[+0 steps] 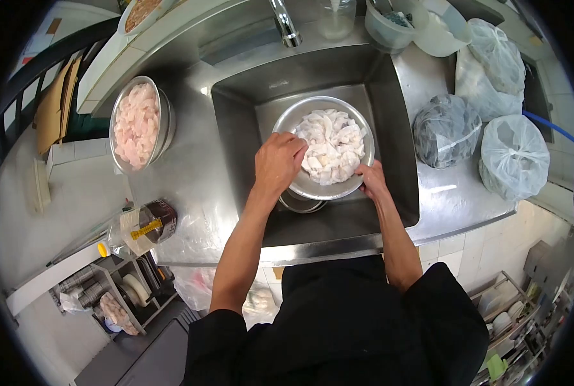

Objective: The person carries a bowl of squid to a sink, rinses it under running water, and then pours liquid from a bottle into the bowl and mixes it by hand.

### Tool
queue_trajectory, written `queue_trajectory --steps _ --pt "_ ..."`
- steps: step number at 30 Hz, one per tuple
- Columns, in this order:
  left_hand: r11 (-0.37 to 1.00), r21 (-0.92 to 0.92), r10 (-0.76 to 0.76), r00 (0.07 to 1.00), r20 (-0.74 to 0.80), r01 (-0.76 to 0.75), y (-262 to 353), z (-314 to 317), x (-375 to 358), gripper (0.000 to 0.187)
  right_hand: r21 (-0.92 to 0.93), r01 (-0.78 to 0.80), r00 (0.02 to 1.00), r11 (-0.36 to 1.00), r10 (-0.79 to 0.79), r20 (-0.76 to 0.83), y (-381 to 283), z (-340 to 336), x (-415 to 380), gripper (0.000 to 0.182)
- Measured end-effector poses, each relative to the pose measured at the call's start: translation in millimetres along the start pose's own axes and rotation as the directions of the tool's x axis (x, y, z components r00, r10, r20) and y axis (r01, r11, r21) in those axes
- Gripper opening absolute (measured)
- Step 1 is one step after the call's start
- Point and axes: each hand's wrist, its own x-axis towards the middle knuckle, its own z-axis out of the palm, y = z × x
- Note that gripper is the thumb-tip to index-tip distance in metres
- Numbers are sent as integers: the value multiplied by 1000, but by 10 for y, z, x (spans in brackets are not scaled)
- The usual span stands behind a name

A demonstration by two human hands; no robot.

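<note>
A round metal bowl [288, 120] full of pale, whitish cut pieces [331, 145] is held over the sink [390, 128]. On its left side my left hand [279, 161] is closed, with the fingertips at the rim and touching the edge of the pieces. At the lower right my right hand [372, 180] grips the bowl's rim, thumb on top and the other fingers mostly hidden below. Another round metal container [302, 204] shows partly beneath the bowl, inside the sink.
A bowl of pink meat pieces [137, 125] and a large bottle [142, 228] are on the left. The faucet [290, 35] is at the back. Plastic tubs [390, 35] and tied plastic bags [513, 157] stand on the right.
</note>
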Motion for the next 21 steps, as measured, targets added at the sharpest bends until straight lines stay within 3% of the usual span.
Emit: queue_trajectory --steps 2,4,5,6,7,8,9,10,11,12,14,15,16,17,18,20,21 --pt "1000 0 17 999 -35 -17 12 -82 25 8 -4 24 1000 1000 -24 -10 -5 -18 -12 23" --pt "987 -132 -115 975 -191 91 -7 -265 -19 7 -10 44 999 999 -44 -21 -25 -76 -21 23" --pt "950 -212 -264 950 -164 227 -25 -360 -58 9 -68 41 999 997 -42 -14 -58 -201 -6 25" --pt "951 -213 -262 951 -163 226 -127 -387 -108 9 -126 40 999 991 -41 -7 -142 -297 -15 26" --pt "879 -167 -455 890 -19 446 -291 -347 -184 13 -137 24 999 990 -21 24 -254 -438 -31 29" --pt "763 -92 -631 768 110 640 -464 -264 -290 21 -142 28 999 989 -25 27 -299 -355 -24 29" --pt "756 -97 -639 762 107 647 -721 -31 -534 21 -236 15 998 972 -30 -60 -308 -206 -32 32" --pt "844 78 -536 838 103 531 -1044 285 -824 31 -318 -3 988 948 -47 -149 -318 -125 -25 34" --pt "890 251 -419 900 120 381 -1199 430 -976 41 -307 82 989 948 -115 -91 -296 -282 84 36" --pt "894 254 -407 905 122 368 -1183 367 -1036 41 -120 143 988 982 -148 -31 -368 -438 129 37" --pt "810 61 -571 760 310 584 -1103 333 -1102 58 65 204 976 977 -197 -96 -275 -460 325 36" --pt "771 -10 -607 739 293 637 -1000 333 -1093 55 -161 58 995 985 -70 -72 -354 -335 216 36" --pt "769 -8 -606 733 309 639 -959 339 -1171 55 -373 -85 995 924 62 -74 -440 -187 109 36" --pt "762 -22 -607 726 324 647 -962 330 -1157 54 -242 66 998 968 -59 35 -223 -405 337 36" --pt "755 -40 -609 722 330 655 -976 312 -1106 53 -29 224 975 974 -224 1 -274 -410 383 36" --pt "753 -143 -599 760 253 642 -1009 325 -1197 50 -286 41 999 957 -48 -17 -313 -386 400 36" --pt "719 -201 -612 743 271 666 -1083 367 -1243 49 -284 30 999 958 -36 -16 -303 -398 366 36"
